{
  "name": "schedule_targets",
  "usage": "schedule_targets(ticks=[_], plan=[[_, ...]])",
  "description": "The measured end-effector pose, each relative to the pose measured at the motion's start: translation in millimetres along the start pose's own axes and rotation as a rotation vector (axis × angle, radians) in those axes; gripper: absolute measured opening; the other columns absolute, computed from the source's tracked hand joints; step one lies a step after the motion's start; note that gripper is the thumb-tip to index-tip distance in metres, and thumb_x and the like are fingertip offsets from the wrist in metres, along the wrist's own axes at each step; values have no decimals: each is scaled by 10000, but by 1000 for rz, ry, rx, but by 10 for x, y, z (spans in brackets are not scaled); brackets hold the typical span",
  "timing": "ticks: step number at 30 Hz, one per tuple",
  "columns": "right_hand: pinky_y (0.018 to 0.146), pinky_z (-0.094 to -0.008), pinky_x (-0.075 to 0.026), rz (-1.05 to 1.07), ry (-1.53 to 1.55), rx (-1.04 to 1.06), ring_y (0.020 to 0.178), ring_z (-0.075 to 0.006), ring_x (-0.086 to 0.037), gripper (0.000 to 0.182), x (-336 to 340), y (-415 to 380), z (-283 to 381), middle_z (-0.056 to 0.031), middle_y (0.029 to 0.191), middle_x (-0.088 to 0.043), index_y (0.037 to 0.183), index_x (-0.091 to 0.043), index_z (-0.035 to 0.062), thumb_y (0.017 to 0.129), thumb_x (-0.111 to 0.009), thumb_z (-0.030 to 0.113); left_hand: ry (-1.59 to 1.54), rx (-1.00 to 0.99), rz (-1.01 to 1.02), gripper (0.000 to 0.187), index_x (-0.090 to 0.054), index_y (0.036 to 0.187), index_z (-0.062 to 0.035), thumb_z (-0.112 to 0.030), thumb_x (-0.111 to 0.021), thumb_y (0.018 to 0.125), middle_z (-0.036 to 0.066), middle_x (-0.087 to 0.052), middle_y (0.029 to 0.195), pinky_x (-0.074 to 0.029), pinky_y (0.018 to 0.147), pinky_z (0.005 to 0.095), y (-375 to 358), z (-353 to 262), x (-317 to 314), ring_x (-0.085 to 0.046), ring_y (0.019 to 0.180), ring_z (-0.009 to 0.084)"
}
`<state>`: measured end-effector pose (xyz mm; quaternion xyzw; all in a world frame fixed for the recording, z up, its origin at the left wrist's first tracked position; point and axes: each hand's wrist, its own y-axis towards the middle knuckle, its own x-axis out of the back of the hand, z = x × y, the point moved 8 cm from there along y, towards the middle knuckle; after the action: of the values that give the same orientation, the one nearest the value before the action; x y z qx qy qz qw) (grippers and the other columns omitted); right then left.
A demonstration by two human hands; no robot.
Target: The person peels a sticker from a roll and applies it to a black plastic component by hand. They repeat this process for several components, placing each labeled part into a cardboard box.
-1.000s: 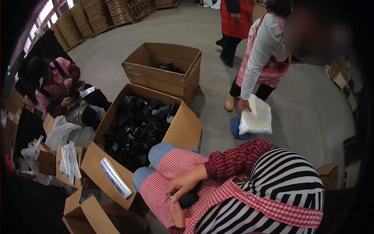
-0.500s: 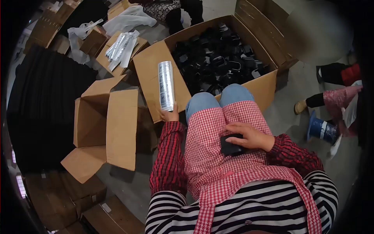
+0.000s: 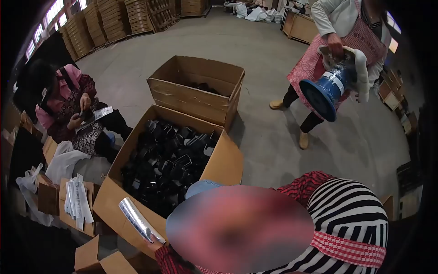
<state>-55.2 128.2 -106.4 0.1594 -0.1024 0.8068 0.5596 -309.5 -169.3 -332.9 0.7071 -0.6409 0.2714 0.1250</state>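
At the lower left, my left hand (image 3: 155,243) is closed on the lower end of a silver strip of labels (image 3: 138,220), over the flap (image 3: 114,219) of a large cardboard box. That box holds many black plastic pieces with metal loops (image 3: 171,160). A blurred oval covers my lap, so my right hand and anything in it are hidden; only the red and black sleeve (image 3: 305,185) shows.
A second tall carton (image 3: 191,98) stands behind the box. One seated person (image 3: 68,100) handles something small at the left. At the right, another person (image 3: 340,41) carries a blue spool (image 3: 326,91). More silver strips (image 3: 77,201) lie on a carton at lower left.
The view has swung up and to the right, bringing both people and the rear carton into sight. The silver strip stays in my left hand, now tilted. My right hand has become hidden.
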Motion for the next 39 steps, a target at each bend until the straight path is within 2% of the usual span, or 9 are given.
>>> schedule_targets(ticks=[6,8,9,10,18,23,25,29,39], plan=[[717,-373,-468,-128,52,89,825,-303,-600,232,53,-4,10,-166,893,-609,1022,-580,0,854,-588,159,301,-269,-188,356,-592,1116,56,-226,-556,903,254,-602,1094,-456,838,389,126,-36,128,-579,992,356],[775,-364,-483,38,10,10,895,-301,-603,332,-15,-13,-21,-177,987,-613,1156,-550,-30,891,-567,170,299,-189,-185,330,-630,1011,67,-236,-554,906,255,-600,1078,-457,866,368,-150,-564,281,-571,977,391],[780,-361,-480,48,64,2,893,-304,-602,325,7,-12,25,-179,977,-613,1154,-547,-31,889,-566,156,462,-566,-368,340,-604,1054,74,-232,-545,918,223,-620,1041,-479,856,367,1,-375,254,-603,937,353],[782,-359,-479,30,83,17,896,-302,-603,317,-11,-23,-21,-179,976,-613,1147,-548,-32,889,-566,153,436,-586,-367,340,-604,1054,74,-232,-545,918,223,-620,1041,-479,856,367,46,-525,112,-603,937,353],[753,-332,-468,-206,192,107,843,-213,-592,217,114,-73,28,-120,908,-602,1022,-557,-4,889,-567,166,-869,-92,-108,315,-576,1111,77,-175,-491,943,221,-619,1007,-492,839,400,-237,-1007,508,-597,940,306],[709,-228,-447,-460,386,-155,820,-71,-506,141,846,24,-62,2,856,-547,980,-562,48,907,-567,169,-738,-190,110,243,-600,1093,20,-150,-531,934,115,-667,955,-521,790,313,-1389,-2115,727,-649,878,201],[825,-310,-450,-623,611,-137,1032,-148,-540,338,1179,55,-49,-59,1167,-536,1223,-512,84,949,-493,281,-697,-493,283,240,-593,1149,-4,-76,-491,945,106,-654,998,-519,800,289,-1731,-2498,733,-647,891,180],[1005,-366,-364,-510,1194,-63,1254,-220,-407,624,1561,336,-146,-82,1381,-401,1412,-289,62,959,-383,481,-547,-618,340,246,-615,1129,-23,-19,-537,896,94,-647,958,-523,791,271,-2227,-2829,918,-632,879,146],[872,-296,-476,-127,900,27,1079,-199,-556,456,1209,830,313,-130,1221,-538,1299,-434,-9,955,-494,284,-451,-697,84,211,-663,1069,-47,-32,-592,871,76,-672,902,-512,736,251,-3034,-2832,1781,-630,814,128]])
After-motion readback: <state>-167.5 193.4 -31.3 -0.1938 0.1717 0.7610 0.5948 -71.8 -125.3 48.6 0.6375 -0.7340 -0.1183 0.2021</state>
